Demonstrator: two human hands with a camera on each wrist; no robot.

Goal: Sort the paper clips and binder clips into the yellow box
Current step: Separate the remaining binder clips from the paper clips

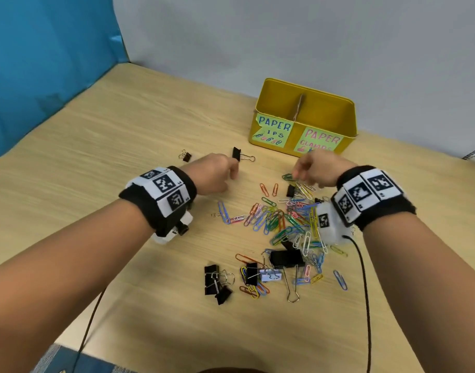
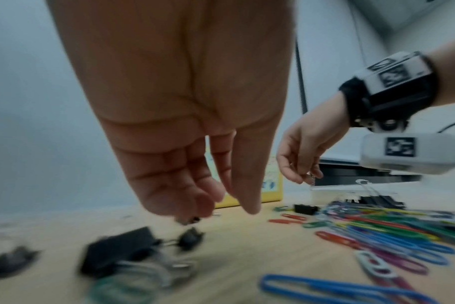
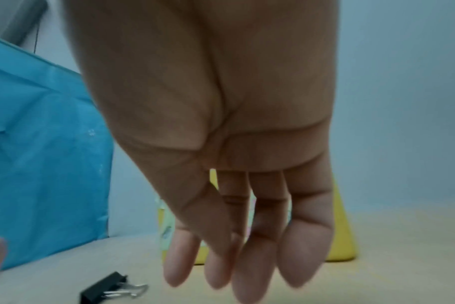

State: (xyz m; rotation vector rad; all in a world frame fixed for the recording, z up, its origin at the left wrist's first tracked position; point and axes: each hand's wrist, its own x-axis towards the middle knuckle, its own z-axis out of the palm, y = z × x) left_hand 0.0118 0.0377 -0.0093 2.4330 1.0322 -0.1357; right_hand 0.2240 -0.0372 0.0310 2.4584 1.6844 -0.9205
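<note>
1. A yellow box (image 1: 328, 109) sits at the far side of a wooden table (image 1: 123, 130). A thin wall (image 1: 299, 107) inside splits it into 2 parts.
2. The box has 2 green paper labels on its front. The left label (image 1: 274, 130) says "PAPER" in blue, and under it only "IPS" shows, with little drawn clips. The right label (image 1: 321, 140) says "PAPER CLAMPS" in pink.
3. A big heap of colored paper clips (image 1: 285, 219) lies on the table in front of the box. They are red, blue, green, yellow, pink and white.
4. Black binder clips (image 1: 217, 281) lie in a bunch at the near side of the heap. A larger one (image 1: 286, 258) lies just beside them.
5. 1 black binder clip (image 1: 240, 154) lies alone near the box, and a tiny one (image 1: 186, 156) lies to its left.
6. The left hand (image 1: 217, 173) hangs over the table just beside the lone clip. Its fingers (image 2: 190, 185) point down, loosely bent. The blur hides whether they hold a thing, so I cannot tell.
7. The right hand (image 1: 317, 168) hangs over the far edge of the heap. In the left wrist view it pinches a small silver clip (image 2: 310, 174) at its fingertips.
8. Each wrist has a black band (image 1: 161, 195) with black and white square codes.
</note>
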